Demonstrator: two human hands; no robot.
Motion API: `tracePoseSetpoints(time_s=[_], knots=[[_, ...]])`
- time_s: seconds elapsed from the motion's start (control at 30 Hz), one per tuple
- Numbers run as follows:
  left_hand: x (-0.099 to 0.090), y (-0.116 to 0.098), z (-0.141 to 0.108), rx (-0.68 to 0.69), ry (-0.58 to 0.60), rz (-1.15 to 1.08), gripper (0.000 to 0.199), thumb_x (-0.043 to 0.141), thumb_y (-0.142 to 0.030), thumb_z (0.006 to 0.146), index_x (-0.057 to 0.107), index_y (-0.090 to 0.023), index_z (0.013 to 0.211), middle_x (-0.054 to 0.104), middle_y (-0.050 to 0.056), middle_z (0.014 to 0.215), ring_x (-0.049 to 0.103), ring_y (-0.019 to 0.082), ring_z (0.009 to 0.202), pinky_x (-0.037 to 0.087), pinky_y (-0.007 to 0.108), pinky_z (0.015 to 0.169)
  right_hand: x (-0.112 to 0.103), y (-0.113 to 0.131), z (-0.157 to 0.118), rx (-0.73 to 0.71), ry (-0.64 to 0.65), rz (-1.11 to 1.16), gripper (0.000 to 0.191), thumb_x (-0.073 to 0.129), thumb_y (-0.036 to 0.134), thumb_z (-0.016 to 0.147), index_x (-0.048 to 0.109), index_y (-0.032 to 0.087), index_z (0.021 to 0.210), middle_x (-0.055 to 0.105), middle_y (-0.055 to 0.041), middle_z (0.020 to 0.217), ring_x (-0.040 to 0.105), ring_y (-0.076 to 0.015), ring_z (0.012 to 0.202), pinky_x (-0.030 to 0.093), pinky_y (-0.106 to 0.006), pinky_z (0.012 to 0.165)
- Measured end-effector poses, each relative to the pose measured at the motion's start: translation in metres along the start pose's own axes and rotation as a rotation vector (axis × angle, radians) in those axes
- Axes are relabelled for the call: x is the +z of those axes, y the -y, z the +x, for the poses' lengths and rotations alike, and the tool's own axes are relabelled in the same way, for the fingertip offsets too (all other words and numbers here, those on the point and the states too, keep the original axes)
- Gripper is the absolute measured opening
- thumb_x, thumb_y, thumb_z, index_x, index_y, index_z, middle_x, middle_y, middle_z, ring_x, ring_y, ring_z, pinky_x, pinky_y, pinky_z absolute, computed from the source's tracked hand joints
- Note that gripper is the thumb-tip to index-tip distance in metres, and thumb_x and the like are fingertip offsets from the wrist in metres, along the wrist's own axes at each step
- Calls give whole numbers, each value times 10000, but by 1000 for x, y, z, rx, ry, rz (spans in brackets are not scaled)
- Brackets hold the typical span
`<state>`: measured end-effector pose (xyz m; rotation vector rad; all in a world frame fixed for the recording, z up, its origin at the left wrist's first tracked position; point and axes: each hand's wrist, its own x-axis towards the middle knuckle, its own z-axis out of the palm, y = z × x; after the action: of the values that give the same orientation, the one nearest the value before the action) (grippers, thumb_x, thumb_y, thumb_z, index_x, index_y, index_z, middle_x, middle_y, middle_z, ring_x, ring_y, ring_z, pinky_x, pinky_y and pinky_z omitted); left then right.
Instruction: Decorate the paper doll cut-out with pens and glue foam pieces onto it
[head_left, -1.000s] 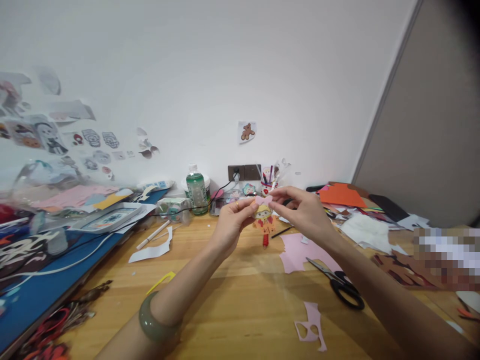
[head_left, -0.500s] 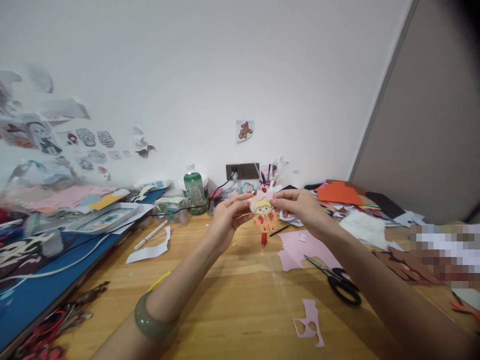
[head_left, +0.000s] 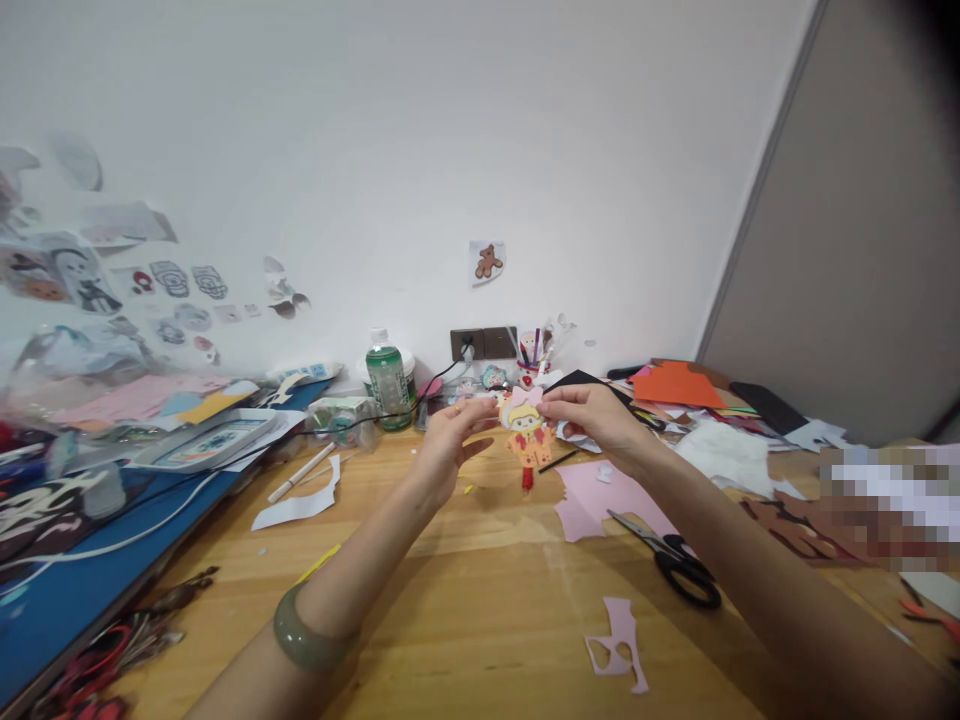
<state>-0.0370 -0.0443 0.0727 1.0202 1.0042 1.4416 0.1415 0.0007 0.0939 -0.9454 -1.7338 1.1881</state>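
Note:
Upright above the table, between my two hands, is a small cut-out doll figure [head_left: 528, 437] with yellow hair, an orange patterned body and a pink bow on top. A red piece shows below its body. My right hand [head_left: 600, 418] pinches the figure's upper right edge by the bow with thumb and index finger. At the left edge, my left hand [head_left: 452, 445] grips with its fingertips, the lower fingers held away from the figure. On the table below my right forearm are pink sheet [head_left: 592, 500] and black-handled scissors [head_left: 671, 560].
A pink offcut with holes [head_left: 621, 640] lies near the front. Along the back stand a green bottle [head_left: 388, 385] and a pen holder [head_left: 533, 372]. Orange sheets [head_left: 675, 385] are piled at right; a white tray [head_left: 206, 440] and a blue board [head_left: 112, 575] are at left.
The doll figure and its bow have come slightly lower, with the pen holder behind showing more. My left hand's lower fingers have spread a little. Both hands stay beside the figure.

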Motion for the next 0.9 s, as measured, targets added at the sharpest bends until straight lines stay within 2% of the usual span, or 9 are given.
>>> tracePoseSetpoints(time_s=[0.23, 0.47, 0.7, 0.8, 0.87, 0.9], knots=[[5, 1, -6, -42, 34, 111, 212, 694, -332, 605, 630, -197, 755, 604, 1, 742, 529, 117, 721, 413, 255, 660, 9, -2, -2, 25, 54, -91, 145, 616, 283, 669, 637, 140, 689, 573, -14, 639, 488, -94, 562, 328, -198, 473], [2, 3, -4, -44, 5, 133, 195, 678, -283, 598, 629, -175, 753, 598, 14, 726, 526, 122, 700, 433, 257, 635, 12, 3, -6, 41, 61, -117, 133, 609, 271, 669, 612, 139, 660, 555, -8, 616, 474, -87, 544, 322, -194, 473], [0, 3, -1, -48, -4, 130, 203, 694, -273, 562, 645, -169, 729, 608, 25, 705, 542, 139, 688, 443, 272, 634, 10, -7, 2, 21, 87, -142, 173, 595, 296, 671, 617, 132, 718, 569, -24, 648, 502, -105, 567, 339, -205, 480], [-3, 3, 1, -34, -9, 133, 183, 689, -257, 575, 652, -155, 722, 601, 32, 708, 533, 127, 680, 436, 256, 636, 10, 1, -1, -82, -29, -211, 199, 596, 278, 659, 606, 142, 805, 609, -48, 764, 545, -137, 669, 390, -233, 557], [-6, 3, 3, -25, -14, 126, 170, 690, -257, 577, 652, -152, 705, 594, 27, 700, 525, 120, 667, 433, 246, 628, 12, 19, -16, -240, -175, -310, 193, 584, 281, 669, 597, 169, 826, 615, -49, 809, 553, -156, 732, 410, -258, 611], [-7, 4, 3, -20, -14, 119, 163, 692, -259, 576, 650, -152, 692, 590, 23, 691, 522, 117, 659, 433, 244, 622, 14, 32, -29, -332, -213, -351, 165, 565, 296, 684, 598, 191, 808, 614, -43, 799, 553, -160, 732, 410, -260, 591]])
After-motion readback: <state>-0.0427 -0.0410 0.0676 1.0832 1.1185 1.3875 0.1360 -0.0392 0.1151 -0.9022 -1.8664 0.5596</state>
